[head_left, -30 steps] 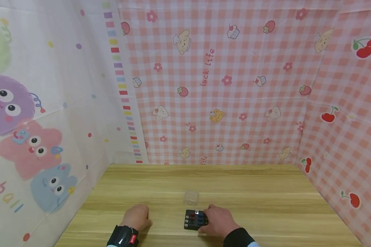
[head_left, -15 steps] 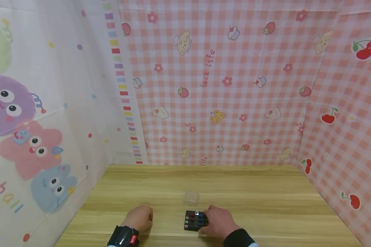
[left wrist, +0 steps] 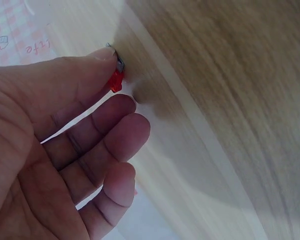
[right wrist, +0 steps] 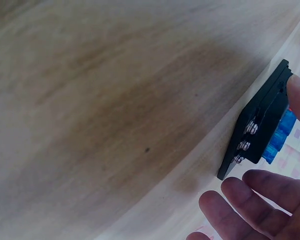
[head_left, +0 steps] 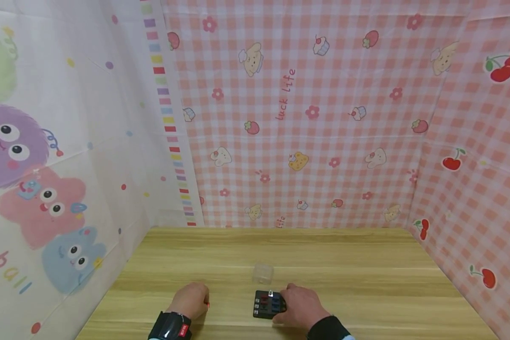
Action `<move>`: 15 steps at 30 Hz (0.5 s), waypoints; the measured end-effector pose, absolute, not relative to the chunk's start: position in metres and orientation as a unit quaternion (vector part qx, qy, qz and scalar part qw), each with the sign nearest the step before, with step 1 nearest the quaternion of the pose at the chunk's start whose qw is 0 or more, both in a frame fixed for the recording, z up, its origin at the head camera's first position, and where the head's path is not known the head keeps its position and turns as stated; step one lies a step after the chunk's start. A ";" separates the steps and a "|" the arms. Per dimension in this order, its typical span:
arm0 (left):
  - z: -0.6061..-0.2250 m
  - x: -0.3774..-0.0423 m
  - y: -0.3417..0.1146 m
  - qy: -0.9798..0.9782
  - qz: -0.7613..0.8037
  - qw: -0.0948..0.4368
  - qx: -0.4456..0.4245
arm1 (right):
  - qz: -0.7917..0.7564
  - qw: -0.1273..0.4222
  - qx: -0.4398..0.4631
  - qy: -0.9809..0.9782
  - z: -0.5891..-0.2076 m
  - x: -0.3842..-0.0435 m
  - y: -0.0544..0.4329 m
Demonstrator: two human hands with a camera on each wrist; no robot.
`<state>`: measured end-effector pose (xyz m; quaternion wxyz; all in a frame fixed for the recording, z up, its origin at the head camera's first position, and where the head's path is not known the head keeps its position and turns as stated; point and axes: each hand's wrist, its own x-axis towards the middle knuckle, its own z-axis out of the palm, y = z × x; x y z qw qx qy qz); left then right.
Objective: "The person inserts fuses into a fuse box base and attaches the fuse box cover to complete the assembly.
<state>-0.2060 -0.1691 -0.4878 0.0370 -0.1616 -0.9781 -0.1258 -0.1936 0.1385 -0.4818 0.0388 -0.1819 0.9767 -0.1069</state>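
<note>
A black fuse block (head_left: 262, 308) with red and blue blade fuses on its top lies on the table, in front of the person. My right hand (head_left: 302, 304) holds it by its right side, thumb on the near edge and fingers on the far one. The right wrist view shows metal screw terminals along the side of the block (right wrist: 260, 122), below its blue fuses (right wrist: 280, 136). Left of the block, my left hand (head_left: 189, 300) pinches a small red blade fuse (left wrist: 117, 81), metal prongs showing by the thumb tip. The other fingers of that hand are loosely bent.
Just behind the block lies a clear plastic cover (head_left: 263, 273). The wooden table (head_left: 344, 255) ends at a pink checked cloth (head_left: 323, 137) at the back, with cloth hangings on both sides too.
My left hand has turned slightly, and a bit of red now shows at its fingertips in the head view. The right hand and the fuse block stay in place.
</note>
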 end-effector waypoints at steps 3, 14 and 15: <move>-0.487 -0.206 -0.168 -0.978 -0.130 0.026 -0.160 | -0.103 0.036 -0.182 0.977 -0.481 -0.193 0.138; -0.487 -0.207 -0.167 -0.975 -0.140 0.019 -0.169 | -0.106 0.035 -0.182 0.977 -0.483 -0.193 0.139; -0.487 -0.207 -0.167 -0.975 -0.140 0.018 -0.169 | -0.106 0.034 -0.182 0.977 -0.483 -0.193 0.139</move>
